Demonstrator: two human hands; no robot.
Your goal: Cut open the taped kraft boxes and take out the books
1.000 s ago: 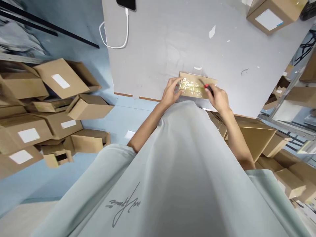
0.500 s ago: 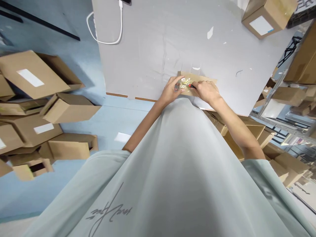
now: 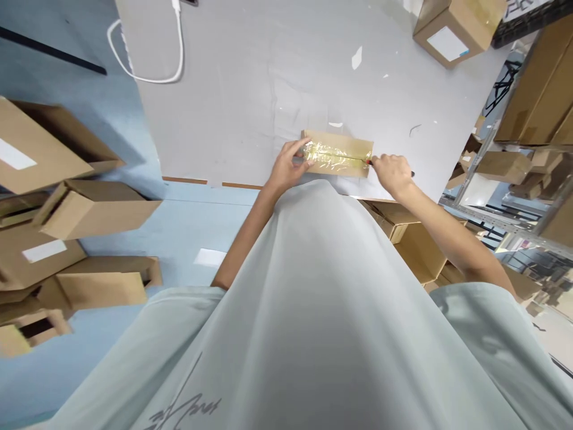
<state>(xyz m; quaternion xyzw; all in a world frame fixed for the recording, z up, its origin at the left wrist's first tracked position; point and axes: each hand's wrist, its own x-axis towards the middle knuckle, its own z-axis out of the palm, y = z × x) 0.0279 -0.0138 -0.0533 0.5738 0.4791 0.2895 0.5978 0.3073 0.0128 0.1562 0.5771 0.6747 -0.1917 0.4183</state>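
Note:
A small cardboard box (image 3: 338,154) with shiny clear tape along its top lies near the front edge of the grey table. A dark line runs lengthwise through the tape. My left hand (image 3: 289,164) grips the box's left end, thumb and fingers on either side of the corner area. At the right end, my right hand (image 3: 393,173) is closed around a slim red and black tool (image 3: 369,162), whose tip touches the end of the taped line. The tool's dark rear end sticks out behind the hand.
A taped box with a white label (image 3: 447,43) stands at the table's (image 3: 215,107) back right. A white cable (image 3: 181,54) lies at the back left. Open cartons (image 3: 102,209) crowd the floor on the left; another open carton (image 3: 416,251) is below the table's right front edge. Shelves (image 3: 505,218) stand right.
My right hand has moved right with the tool, from near my left hand to the box's right end, uncovering the tape. My left hand still holds the left end. The view has shifted.

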